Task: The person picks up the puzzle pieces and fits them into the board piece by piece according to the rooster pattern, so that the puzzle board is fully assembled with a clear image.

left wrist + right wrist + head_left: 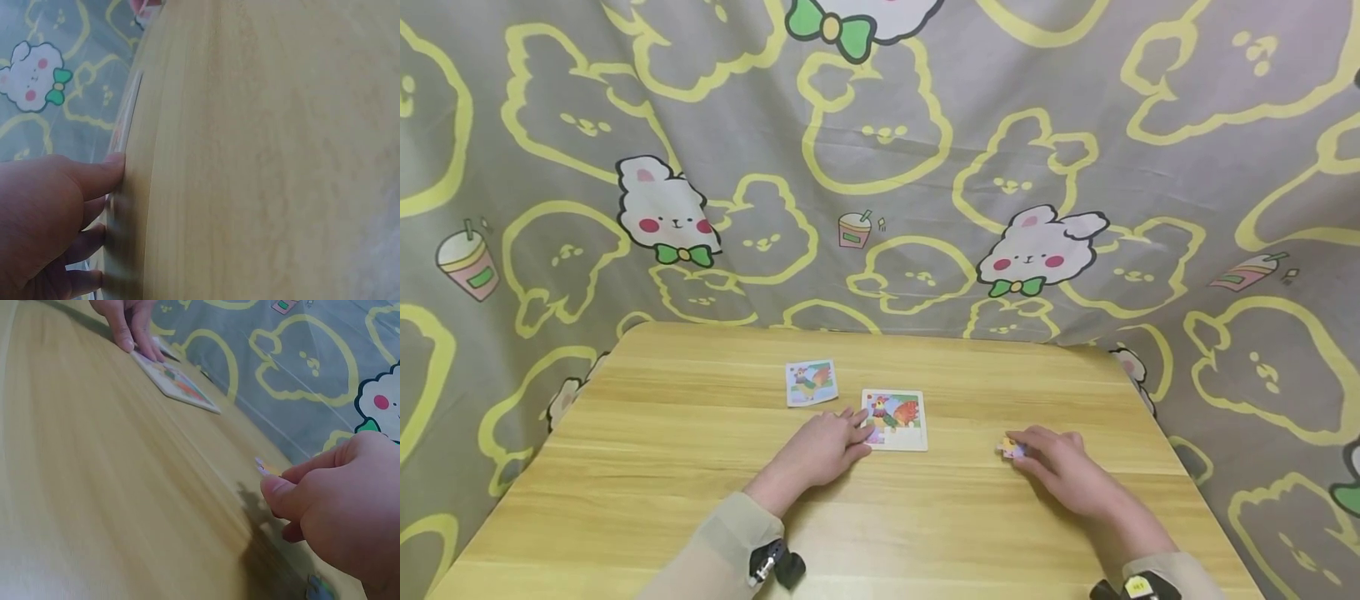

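Observation:
A small jigsaw puzzle board (904, 444) with a white border and a rooster picture lies on the table. Pieces fill its upper part, while pale bare backing shows at lower right. My left hand (825, 448) rests at the board's left side, fingers extended onto it and thumb near its front corner. In the left wrist view the board's edge (129, 115) appears beyond the thumb. Well to the right, my right hand (1063, 467) pinches a yellow and purple puzzle piece (1012, 448) between thumb and fingers, slightly above the table in the right wrist view.
A square reference card (811, 383) with the same rooster picture lies behind and left of the board. Another puzzle piece (320, 587) lies below my right hand in the right wrist view. A patterned curtain (880, 208) hangs behind the wooden table (955, 525).

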Demonstrator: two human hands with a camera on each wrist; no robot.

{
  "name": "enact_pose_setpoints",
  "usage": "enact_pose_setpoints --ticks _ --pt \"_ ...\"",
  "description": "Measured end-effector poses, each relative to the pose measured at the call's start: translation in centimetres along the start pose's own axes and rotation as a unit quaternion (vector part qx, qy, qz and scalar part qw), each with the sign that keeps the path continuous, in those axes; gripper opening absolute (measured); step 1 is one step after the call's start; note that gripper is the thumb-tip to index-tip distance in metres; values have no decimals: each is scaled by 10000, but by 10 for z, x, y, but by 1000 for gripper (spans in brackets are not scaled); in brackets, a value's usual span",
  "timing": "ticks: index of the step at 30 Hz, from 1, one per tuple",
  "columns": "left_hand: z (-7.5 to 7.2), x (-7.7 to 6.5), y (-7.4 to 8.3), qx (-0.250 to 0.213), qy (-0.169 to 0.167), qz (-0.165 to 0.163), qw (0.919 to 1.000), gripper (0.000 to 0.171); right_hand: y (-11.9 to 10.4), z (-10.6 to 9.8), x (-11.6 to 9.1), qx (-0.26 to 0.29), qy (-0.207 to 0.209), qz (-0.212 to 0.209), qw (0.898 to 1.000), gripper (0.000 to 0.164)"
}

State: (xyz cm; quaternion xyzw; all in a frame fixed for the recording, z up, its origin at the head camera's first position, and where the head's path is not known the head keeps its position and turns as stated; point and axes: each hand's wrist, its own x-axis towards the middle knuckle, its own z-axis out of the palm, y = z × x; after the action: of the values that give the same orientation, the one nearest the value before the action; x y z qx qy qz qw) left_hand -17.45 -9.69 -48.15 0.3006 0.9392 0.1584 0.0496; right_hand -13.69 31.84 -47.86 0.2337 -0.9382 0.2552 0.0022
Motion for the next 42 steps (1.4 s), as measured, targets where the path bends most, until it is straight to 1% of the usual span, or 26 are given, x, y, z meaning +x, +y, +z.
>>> enact_pose_setpoints --ticks 5,12,18,23,29,33,37,42 --pt "0 0 -2 -13 -5 -21 10000 43 -6 1 10 75 179 -195 9996 35" --pt "0 1 -2 -31 11 2 10000 43 -14 4 23 140 94 -362 9992 38" --pt "1 1 -2 11 1 8 10000 44 -23 8 34 98 142 -605 9980 37" --pt "0 0 -1 -15 20 -7 10000 43 -31 13 45 89 78 -596 9982 37" --pt "1 0 -1 -43 -19 -47 10000 43 -38 20 54 111 137 -755 9970 37" --pt "1 -1 0 -27 -5 0 10000 43 -44 23 59 200 123 -792 9966 35" --pt "0 -1 0 -35 -12 2 10000 43 -50 25 64 248 37 -768 9967 35" --pt "-1 0 0 -55 -10 -37 10000 43 -56 28 73 206 -98 -848 9961 38"
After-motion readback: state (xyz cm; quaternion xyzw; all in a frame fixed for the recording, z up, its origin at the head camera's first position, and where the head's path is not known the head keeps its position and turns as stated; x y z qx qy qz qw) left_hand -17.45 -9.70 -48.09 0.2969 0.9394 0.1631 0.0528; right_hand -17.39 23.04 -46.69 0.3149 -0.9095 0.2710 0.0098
